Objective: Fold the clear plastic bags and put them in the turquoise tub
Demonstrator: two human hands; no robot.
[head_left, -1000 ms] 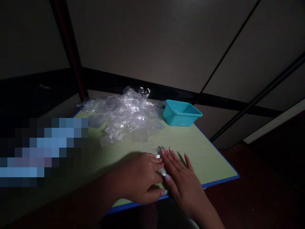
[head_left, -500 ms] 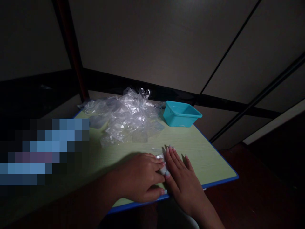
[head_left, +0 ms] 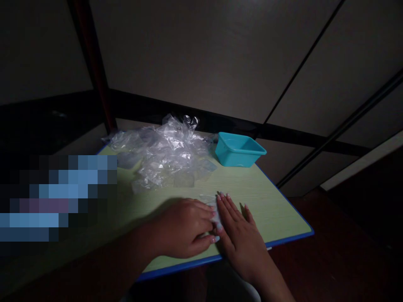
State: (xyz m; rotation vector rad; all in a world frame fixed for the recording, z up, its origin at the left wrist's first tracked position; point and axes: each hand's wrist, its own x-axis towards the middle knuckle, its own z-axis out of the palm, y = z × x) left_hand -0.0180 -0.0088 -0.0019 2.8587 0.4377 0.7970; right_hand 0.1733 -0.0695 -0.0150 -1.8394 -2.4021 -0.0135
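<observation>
A small clear plastic bag (head_left: 214,214) lies flat on the table near its front edge, mostly hidden by my fingers. My left hand (head_left: 185,228) rests palm down over its left side, fingers a little bent and the thumb apart, fingertips touching the plastic. Stretched flat along the right side of the bag is my right hand (head_left: 242,235), its fingers straight and pointing away from me. Neither hand is closed around anything.
A crumpled heap of clear plastic bags (head_left: 173,151) covers the back left of the light green table (head_left: 277,218). At the back right corner stands a turquoise plastic bin (head_left: 237,156). Wall panels (head_left: 201,58) rise behind. A pixelated patch hides the left side.
My left hand has shifted slightly up and to the left over the small bag, uncovering a bit more table by the front edge. My right hand stays nearly still.
</observation>
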